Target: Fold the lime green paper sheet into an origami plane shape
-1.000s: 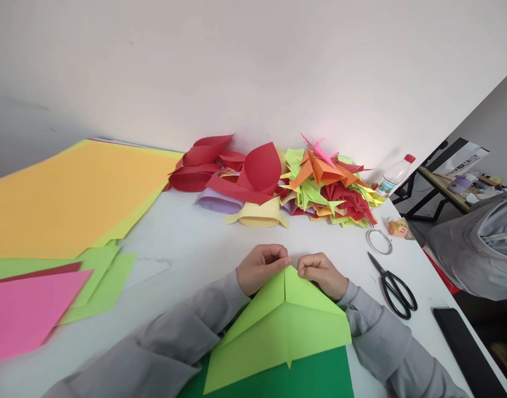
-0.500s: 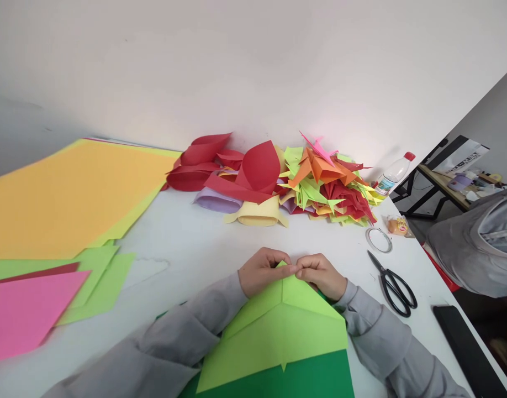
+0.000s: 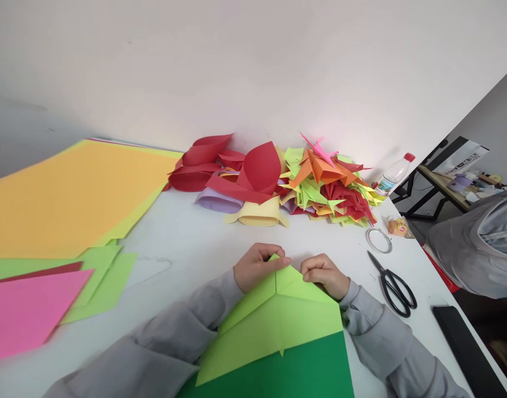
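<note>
Well, there are two hands, one folded light green paper [image 3: 274, 326] and one dark green sheet [image 3: 307, 370] under it on the white table [image 3: 174, 237]. Over on the right are one pair of black scissors [image 3: 384, 272], one roll of tape [image 3: 368, 239], one bottle [image 3: 392, 177] with a red cap, one little wrapped snack [image 3: 397, 226] and one flat black thing [image 3: 464, 348]. On the left are one pink sheet [image 3: 33, 312] and one big orange sheet [image 3: 79, 199] on top of other papers. The pointy folded papers [image 3: 320, 188] by the wall are too jumbled to count. The light green paper's top point is right at the left fingertips, its right slanting edge is at the right fingertips, and its wide part spreads out below both hands. The left hand [image 3: 257, 267] has its thumb and first finger squeezed together, pinching the paper by that top point. The right hand [image 3: 326, 275] is curled up, with its thumb and first finger pressed together on the slanting edge. Between the two hands is a small gap, where a bit of light green shows.
</note>
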The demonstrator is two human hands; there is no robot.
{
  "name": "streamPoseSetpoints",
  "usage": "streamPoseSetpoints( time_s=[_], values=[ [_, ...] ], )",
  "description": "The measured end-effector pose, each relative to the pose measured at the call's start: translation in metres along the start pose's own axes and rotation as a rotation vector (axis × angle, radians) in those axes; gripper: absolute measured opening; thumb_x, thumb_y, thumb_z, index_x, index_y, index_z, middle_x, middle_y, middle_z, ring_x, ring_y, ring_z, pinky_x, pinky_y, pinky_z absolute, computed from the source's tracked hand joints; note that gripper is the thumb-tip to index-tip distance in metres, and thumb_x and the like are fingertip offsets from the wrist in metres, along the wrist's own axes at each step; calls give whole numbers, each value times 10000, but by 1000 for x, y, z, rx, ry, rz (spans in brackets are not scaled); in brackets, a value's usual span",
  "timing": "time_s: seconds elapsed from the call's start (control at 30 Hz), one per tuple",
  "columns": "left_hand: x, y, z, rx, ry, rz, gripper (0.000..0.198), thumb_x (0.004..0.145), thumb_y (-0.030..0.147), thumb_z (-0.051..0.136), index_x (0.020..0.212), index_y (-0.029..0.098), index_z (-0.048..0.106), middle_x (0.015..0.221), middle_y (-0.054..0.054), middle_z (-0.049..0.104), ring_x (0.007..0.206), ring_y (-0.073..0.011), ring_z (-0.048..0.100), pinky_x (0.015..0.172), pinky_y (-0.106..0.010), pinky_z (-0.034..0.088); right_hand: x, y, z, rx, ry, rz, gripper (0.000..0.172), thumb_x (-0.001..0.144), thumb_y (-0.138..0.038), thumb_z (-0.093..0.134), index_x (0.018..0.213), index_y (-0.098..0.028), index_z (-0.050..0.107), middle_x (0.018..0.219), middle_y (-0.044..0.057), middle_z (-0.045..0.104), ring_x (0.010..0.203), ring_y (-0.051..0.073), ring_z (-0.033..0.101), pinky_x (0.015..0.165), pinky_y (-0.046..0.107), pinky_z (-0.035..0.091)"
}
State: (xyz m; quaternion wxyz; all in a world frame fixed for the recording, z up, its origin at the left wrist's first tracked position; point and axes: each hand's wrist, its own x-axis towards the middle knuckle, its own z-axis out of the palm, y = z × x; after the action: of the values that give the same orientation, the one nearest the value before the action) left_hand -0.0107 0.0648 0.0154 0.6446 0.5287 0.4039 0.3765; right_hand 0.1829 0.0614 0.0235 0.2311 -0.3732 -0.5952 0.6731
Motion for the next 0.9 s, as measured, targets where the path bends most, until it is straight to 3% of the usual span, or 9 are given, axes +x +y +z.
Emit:
streamPoseSetpoints(
  time_s=[0.17, 0.3, 0.47, 0.63, 0.9],
  values=[
    [0, -1, 3, 65, -81, 3, 399, 594, 498, 733, 550, 140, 563, 456, 54, 431, 465, -75, 344, 462, -215, 257, 4, -1, 6, -7, 0, -39, 306, 743, -404, 594, 569, -177, 483, 415, -90, 351, 381, 55, 271, 407, 216, 197],
    [1, 0, 5, 130, -66, 12, 405, 591, 510, 725, 551, 134, 583, 447, 60, 414, 473, -71, 324, 470, -214, 241, 6, 2, 10, 52, 13, 11, 267, 685, -401, 651, 647, -151, 565, 507, -71, 441, 464, 63, 352, 467, 208, 277],
    [1, 3, -1, 37, 27, -23, 398, 546, 493, 751, 527, 151, 550, 470, 57, 443, 474, -78, 357, 473, -224, 274, 5, 1, 5, 73, 23, 35, 210, 640, -309, 614, 527, -163, 514, 440, -78, 375, 431, 57, 285, 435, 217, 218],
    [2, 3, -6, 33, 31, -21, 381, 535, 461, 770, 510, 148, 555, 469, 53, 442, 472, -76, 358, 473, -224, 269, 3, -2, -2, 21, 7, 31, 168, 626, -282, 604, 531, -160, 539, 412, -81, 363, 417, 58, 272, 414, 214, 189],
    [8, 0, -16, -36, 136, 37, 367, 527, 456, 770, 485, 159, 560, 483, 45, 444, 482, -80, 355, 458, -223, 254, -1, -1, -24, 16, 7, 67, 134, 591, -259, 621, 526, -148, 581, 341, -90, 364, 312, 48, 257, 329, 199, 153]
  ],
)
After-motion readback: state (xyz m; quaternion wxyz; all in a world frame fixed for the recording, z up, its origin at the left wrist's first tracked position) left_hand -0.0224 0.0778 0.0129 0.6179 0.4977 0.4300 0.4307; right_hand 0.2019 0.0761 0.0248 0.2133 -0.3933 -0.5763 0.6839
